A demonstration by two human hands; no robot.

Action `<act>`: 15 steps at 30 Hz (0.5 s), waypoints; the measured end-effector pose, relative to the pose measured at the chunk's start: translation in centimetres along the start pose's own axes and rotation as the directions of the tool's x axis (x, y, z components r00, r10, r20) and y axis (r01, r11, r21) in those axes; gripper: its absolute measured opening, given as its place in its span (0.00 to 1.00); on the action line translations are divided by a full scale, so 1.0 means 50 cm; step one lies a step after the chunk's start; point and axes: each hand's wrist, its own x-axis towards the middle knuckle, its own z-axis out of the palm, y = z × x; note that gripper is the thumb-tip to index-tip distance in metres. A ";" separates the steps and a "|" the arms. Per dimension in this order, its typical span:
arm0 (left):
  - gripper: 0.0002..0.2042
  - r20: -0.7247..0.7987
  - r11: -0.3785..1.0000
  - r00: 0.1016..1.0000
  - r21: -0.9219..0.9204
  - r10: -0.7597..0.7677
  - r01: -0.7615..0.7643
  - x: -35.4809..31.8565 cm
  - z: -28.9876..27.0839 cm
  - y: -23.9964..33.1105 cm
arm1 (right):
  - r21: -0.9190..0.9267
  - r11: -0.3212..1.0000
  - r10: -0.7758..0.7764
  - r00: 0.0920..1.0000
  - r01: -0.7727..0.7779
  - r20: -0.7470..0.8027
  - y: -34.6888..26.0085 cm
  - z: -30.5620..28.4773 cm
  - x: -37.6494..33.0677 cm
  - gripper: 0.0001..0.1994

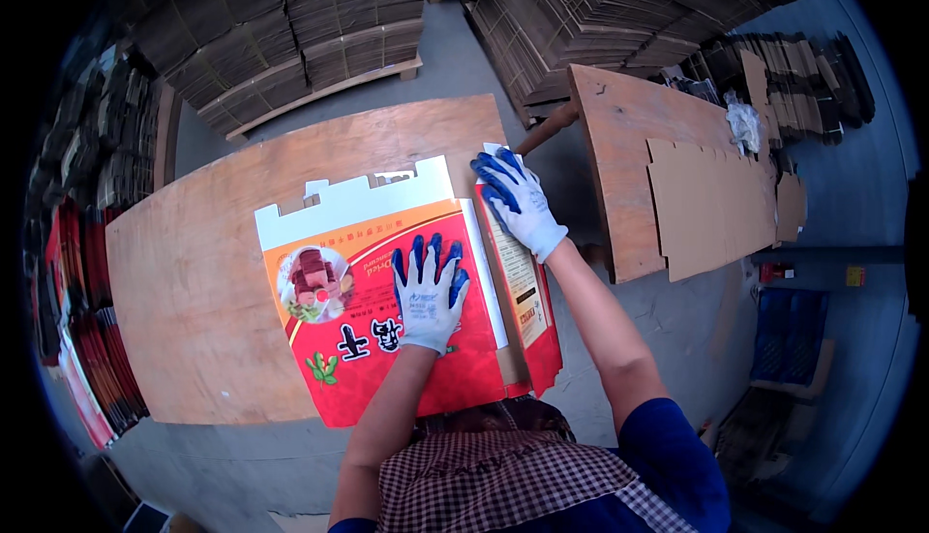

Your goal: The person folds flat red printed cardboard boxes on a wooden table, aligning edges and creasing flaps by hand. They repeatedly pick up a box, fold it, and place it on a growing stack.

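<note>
A flat, unfolded cardboard box (358, 233) with red and orange print and white end flaps lies on the wooden table in front of me. My left hand (426, 301), in a white glove with blue coating, rests flat on its large red panel with the fingers spread. At the box's right side, a narrow printed side panel (527, 301) stands bent away from the main panel, and brown inner board shows along the fold. My right hand (518, 199), gloved alike, is curled over the far end of that side panel. Its fingertips partly hide a white flap there.
The wooden table (184, 291) extends left. A second wooden table (619, 146) at the right carries a brown cardboard sheet (711, 209) and crumpled clear plastic (743, 124). Strapped cardboard stacks (358, 30) stand on pallets behind. Red printed sheets (92, 349) are stacked at far left.
</note>
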 end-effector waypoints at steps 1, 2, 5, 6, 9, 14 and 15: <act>0.23 -0.010 1.000 1.000 -0.001 0.000 0.000 0.001 0.001 0.000 | -0.154 0.987 -0.034 0.998 0.043 0.056 0.000 0.006 0.008 0.21; 0.22 -0.002 1.000 1.000 0.000 -0.005 0.005 0.002 0.001 0.000 | -0.209 0.976 -0.042 0.996 0.057 0.079 -0.001 0.011 0.012 0.21; 0.22 0.014 1.000 1.000 0.001 -0.021 0.021 0.000 0.001 -0.002 | -0.309 0.945 -0.068 0.988 0.109 0.140 0.000 0.024 0.020 0.20; 0.22 0.014 1.000 1.000 -0.001 -0.024 0.024 -0.001 0.002 -0.001 | -0.323 0.939 -0.075 0.986 0.121 0.150 0.000 0.026 0.019 0.20; 0.21 0.017 0.999 0.999 -0.004 -0.032 0.032 -0.001 0.005 -0.004 | -0.343 0.928 -0.089 0.982 0.143 0.168 -0.002 0.030 0.022 0.20; 0.21 0.033 0.999 0.998 -0.010 -0.049 0.050 -0.001 0.003 -0.005 | -0.317 0.936 -0.101 0.978 0.155 0.182 -0.001 0.035 0.021 0.19; 0.21 0.042 0.998 0.998 -0.004 -0.055 0.055 -0.001 0.003 -0.005 | -0.318 0.935 -0.102 0.979 0.156 0.178 0.001 0.038 0.020 0.19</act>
